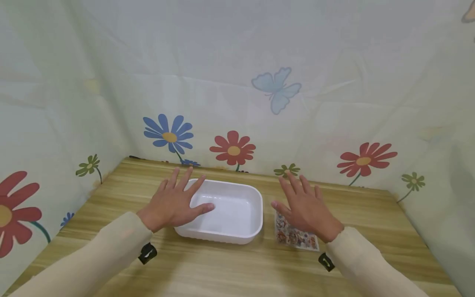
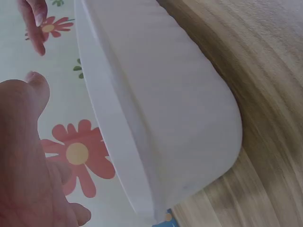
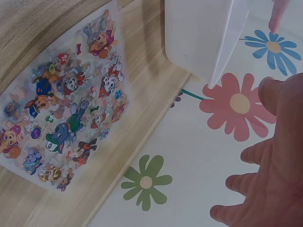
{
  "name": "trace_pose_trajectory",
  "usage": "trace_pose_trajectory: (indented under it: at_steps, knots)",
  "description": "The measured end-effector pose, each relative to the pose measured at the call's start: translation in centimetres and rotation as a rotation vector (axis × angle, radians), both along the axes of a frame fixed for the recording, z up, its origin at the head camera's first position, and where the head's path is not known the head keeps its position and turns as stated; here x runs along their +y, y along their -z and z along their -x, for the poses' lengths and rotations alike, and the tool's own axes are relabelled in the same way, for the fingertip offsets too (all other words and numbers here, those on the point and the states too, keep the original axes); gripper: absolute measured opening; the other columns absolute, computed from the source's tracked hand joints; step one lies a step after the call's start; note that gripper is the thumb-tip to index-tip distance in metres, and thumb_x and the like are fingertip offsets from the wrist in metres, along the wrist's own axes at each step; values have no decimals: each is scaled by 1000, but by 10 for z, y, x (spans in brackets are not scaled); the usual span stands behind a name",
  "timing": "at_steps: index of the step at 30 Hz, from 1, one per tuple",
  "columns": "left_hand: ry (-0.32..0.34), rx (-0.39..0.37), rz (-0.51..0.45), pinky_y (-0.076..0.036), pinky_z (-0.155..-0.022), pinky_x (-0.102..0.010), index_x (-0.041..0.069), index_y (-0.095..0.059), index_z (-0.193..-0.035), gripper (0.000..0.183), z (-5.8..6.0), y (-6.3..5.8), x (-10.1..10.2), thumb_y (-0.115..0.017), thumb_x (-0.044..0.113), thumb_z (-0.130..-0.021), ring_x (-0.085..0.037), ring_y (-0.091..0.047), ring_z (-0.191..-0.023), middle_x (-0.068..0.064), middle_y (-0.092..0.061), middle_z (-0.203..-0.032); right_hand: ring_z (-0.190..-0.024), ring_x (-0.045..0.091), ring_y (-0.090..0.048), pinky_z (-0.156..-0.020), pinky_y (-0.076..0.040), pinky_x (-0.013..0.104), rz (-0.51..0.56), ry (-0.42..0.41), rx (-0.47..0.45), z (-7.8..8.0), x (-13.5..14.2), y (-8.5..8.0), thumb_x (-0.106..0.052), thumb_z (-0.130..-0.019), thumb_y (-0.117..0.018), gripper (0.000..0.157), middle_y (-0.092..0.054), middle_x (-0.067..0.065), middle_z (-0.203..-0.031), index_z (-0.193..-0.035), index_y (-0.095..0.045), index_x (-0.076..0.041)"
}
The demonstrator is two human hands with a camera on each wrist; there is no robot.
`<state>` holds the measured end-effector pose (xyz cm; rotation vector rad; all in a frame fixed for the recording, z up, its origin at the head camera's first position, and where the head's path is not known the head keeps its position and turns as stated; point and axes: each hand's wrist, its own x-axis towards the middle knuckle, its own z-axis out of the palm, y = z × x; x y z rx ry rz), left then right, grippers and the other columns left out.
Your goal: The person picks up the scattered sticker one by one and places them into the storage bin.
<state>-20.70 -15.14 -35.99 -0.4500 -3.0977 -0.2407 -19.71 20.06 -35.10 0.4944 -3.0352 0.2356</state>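
Nearest me are two cream sleeves (image 1: 92,251), each with a little black gadget (image 1: 147,253) at the wrist, and I'm calling the person's spot 6 o'clock on this wood-grain worktop (image 1: 215,272). Past the cuffs, both hands are up with palms down: the left hand (image 1: 174,204) is over the 9 o'clock side of a white tray (image 1: 219,236), fingers splayed and gripping nothing. Right hand (image 1: 306,210) is the same deal, fingers spread and loose, above a clear sheet (image 1: 297,238) covered in cartoon dogs. That sheet's lying flat at about 4 o'clock from the tray, just beside it, partly blocked by the hand from up top. The tray itself is a rounded rectangle sitting upright, and I can't see anything in it. Further back there's a pale fabric backdrop (image 1: 215,49) with big printed flowers: from the tray, a blue one (image 1: 169,136) at 11, a red one (image 1: 233,149) around 12, another red one (image 1: 363,160) near 2, plus a light blue butterfly (image 1: 277,88) higher up, roughly 1 o'clock.
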Motion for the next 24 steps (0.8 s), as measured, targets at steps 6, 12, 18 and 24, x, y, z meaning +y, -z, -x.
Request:
trace_pose_trajectory:
  at_steps: [6,12,18,24]
  knots:
    - [-7,-5,-6,-20,-122,-74,19,-31,-165,91,-1,6,-6,-48,75,-95,-57,-12,-157,-24,-19,-172,-158,52,-15,-117,-14,82,12,1,-4,-2,1,2,-56,-105,-49,78,-17,15,-175,-166,-25,-15]
    - [-10,-21,-9,-21,-123,-73,16,-30,-165,94,0,11,-11,-49,75,-95,-57,-12,-157,-26,-19,-172,-157,52,-18,-116,-17,82,6,2,2,-3,4,6,-55,-105,-51,77,-21,18,-174,-165,-27,-13]
    - [-15,-32,-19,-24,-121,-73,12,-32,-164,94,0,17,-17,-51,72,-95,-58,-14,-156,-27,-19,-171,-156,53,-22,-116,-20,82,3,-3,4,-4,5,9,-54,-105,-51,77,-23,19,-173,-165,-28,-12]
    - [-18,-92,-45,-26,-121,-71,6,-26,-165,98,3,21,-19,-48,72,-97,-57,-13,-156,-29,-14,-171,-156,53,-24,-115,-21,82,3,2,9,-4,8,12,-53,-105,-52,75,-24,19,-172,-164,-30,-12]
